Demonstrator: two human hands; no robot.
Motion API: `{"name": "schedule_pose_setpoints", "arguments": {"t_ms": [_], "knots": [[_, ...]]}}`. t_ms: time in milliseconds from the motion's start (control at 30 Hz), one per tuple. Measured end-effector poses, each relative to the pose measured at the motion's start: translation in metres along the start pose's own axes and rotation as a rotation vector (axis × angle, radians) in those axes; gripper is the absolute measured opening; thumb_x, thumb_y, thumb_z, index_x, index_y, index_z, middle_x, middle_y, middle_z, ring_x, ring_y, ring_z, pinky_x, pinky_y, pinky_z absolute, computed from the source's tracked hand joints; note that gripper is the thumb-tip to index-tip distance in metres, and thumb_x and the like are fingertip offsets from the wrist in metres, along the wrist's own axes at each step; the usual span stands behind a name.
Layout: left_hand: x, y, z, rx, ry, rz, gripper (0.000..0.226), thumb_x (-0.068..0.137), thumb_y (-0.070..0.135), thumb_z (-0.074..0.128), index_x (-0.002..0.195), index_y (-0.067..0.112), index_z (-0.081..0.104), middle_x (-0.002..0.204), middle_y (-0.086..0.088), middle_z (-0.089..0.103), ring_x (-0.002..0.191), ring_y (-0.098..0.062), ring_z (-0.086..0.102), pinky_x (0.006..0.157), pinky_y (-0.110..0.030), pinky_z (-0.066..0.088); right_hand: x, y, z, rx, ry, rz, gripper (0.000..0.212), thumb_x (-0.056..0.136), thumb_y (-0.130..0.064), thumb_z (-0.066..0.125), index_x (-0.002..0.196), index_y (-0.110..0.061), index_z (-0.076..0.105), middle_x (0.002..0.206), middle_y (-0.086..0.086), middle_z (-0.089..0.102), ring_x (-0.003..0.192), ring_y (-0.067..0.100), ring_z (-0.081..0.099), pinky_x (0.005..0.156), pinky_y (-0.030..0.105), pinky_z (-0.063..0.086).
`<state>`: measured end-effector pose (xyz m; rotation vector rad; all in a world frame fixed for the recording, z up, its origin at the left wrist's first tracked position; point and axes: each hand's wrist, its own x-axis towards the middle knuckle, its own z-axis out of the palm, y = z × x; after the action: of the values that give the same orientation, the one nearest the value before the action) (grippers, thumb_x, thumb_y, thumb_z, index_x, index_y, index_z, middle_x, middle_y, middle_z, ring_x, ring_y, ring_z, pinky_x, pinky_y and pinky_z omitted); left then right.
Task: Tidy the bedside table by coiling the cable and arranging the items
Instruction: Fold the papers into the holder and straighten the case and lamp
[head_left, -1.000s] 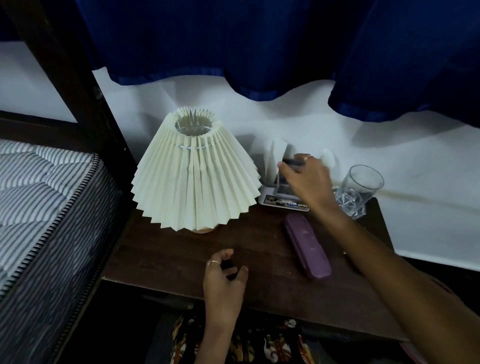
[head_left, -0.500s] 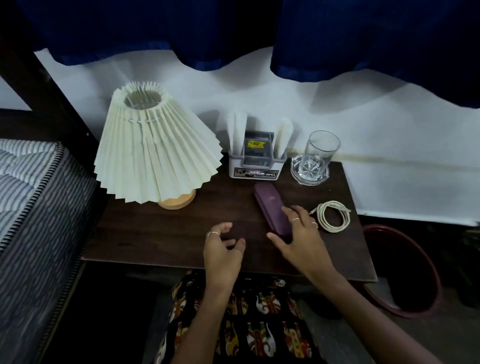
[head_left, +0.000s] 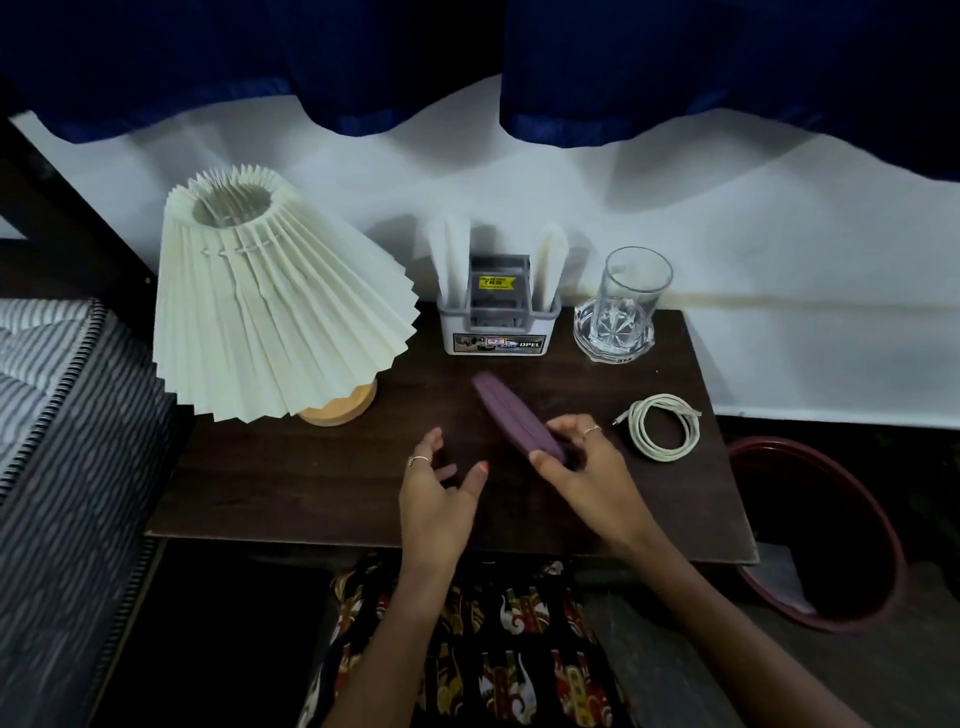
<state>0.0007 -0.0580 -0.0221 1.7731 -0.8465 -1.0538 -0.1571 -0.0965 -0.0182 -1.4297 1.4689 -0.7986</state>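
A: While the right hand (head_left: 582, 462) pinches the near end of the purple case (head_left: 511, 415) between thumb and curled fingers, which step would that be?

B: Arranging, most likely. The cable (head_left: 662, 426) already lies coiled on the table (head_left: 311, 499), just right of that hand and apart from it. The case looks tipped, far end toward the organiser (head_left: 498, 325).

A: And the left hand (head_left: 441, 483)?

B: It holds nothing; fingers loosely spread over the wood, just left of the case. The next move probably calls for turning the case square to the table edge and setting it flat, without knocking the coil.

A: Further out?

B: A pleated lamp (head_left: 275, 301) stands at the back left, the organiser at the middle, a glass (head_left: 631, 296) on a clear dish at the back right. The table is dark wood against a white wall under blue curtains (head_left: 675, 62). A striped mattress (head_left: 47, 374) lies left, a dark red bin (head_left: 831, 530) sits right on the floor.
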Motion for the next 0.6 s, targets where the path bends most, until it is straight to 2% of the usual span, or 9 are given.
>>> {"name": "schedule_pose_setpoints", "arguments": {"t_ms": [100, 133, 200, 333, 400, 500, 600], "knots": [[0.004, 0.001, 0.000, -0.031, -0.020, -0.005, 0.084, 0.076, 0.018, 0.077, 0.146, 0.019, 0.029, 0.145, 0.001, 0.040, 0.113, -0.010, 0.050, 0.091, -0.025, 0.045, 0.006, -0.007, -0.004, 0.336, -0.073, 0.177, 0.008, 0.088, -0.015, 0.061, 0.096, -0.016, 0.061, 0.102, 0.007, 0.066, 0.092, 0.020, 0.063, 0.085, 0.043, 0.053], [0.005, 0.002, 0.000, -0.024, -0.028, -0.001, 0.088, 0.074, 0.018, 0.078, 0.147, 0.020, 0.027, 0.145, 0.001, 0.039, 0.115, -0.010, 0.049, 0.093, -0.026, 0.043, 0.008, -0.009, -0.005, 0.442, -0.085, 0.230, 0.004, 0.090, -0.014, 0.058, 0.092, -0.014, 0.062, 0.100, 0.012, 0.065, 0.088, 0.026, 0.064, 0.078, 0.044, 0.055], [0.009, 0.001, 0.001, 0.019, -0.047, 0.025, 0.094, 0.072, 0.019, 0.080, 0.148, 0.021, 0.024, 0.147, 0.000, 0.038, 0.120, -0.011, 0.046, 0.095, -0.025, 0.040, 0.015, -0.010, -0.008, 0.513, -0.076, 0.294, 0.011, 0.093, -0.018, 0.054, 0.091, -0.011, 0.062, 0.094, 0.014, 0.066, 0.079, 0.033, 0.066, 0.064, 0.035, 0.057], [0.023, -0.004, 0.006, 0.195, -0.082, 0.132, 0.097, 0.068, 0.026, 0.082, 0.147, 0.021, 0.026, 0.145, -0.002, 0.041, 0.132, -0.018, 0.039, 0.110, -0.035, 0.036, 0.030, -0.007, -0.008, 0.413, -0.045, 0.270, 0.022, 0.094, -0.028, 0.053, 0.099, -0.008, 0.061, 0.092, 0.016, 0.068, 0.060, 0.025, 0.068, 0.051, 0.025, 0.057], [0.029, -0.004, 0.010, 0.270, -0.084, 0.171, 0.095, 0.068, 0.027, 0.082, 0.146, 0.018, 0.029, 0.144, -0.003, 0.043, 0.133, -0.019, 0.036, 0.111, -0.032, 0.033, 0.039, -0.005, -0.006, 0.329, 0.013, 0.222, 0.027, 0.092, -0.028, 0.057, 0.112, -0.010, 0.057, 0.098, 0.012, 0.063, 0.054, 0.019, 0.064, 0.051, 0.024, 0.057], [0.040, -0.001, 0.015, 0.313, -0.071, 0.210, 0.091, 0.070, 0.026, 0.081, 0.145, 0.015, 0.031, 0.143, -0.005, 0.044, 0.133, -0.020, 0.035, 0.110, -0.029, 0.031, 0.051, -0.002, -0.004, 0.138, 0.049, 0.150, 0.060, 0.082, -0.024, 0.071, 0.134, -0.012, 0.043, 0.098, 0.004, 0.062, 0.054, 0.013, 0.062, 0.059, 0.023, 0.058], [0.048, 0.001, 0.016, 0.328, -0.048, 0.237, 0.089, 0.071, 0.026, 0.080, 0.145, 0.014, 0.032, 0.143, -0.005, 0.045, 0.133, -0.021, 0.034, 0.107, -0.025, 0.029, 0.059, -0.003, -0.001, -0.013, 0.029, 0.088, 0.088, 0.073, -0.017, 0.080, 0.145, -0.013, 0.029, 0.125, 0.012, 0.052, 0.059, 0.013, 0.063, 0.051, 0.012, 0.050]]}}
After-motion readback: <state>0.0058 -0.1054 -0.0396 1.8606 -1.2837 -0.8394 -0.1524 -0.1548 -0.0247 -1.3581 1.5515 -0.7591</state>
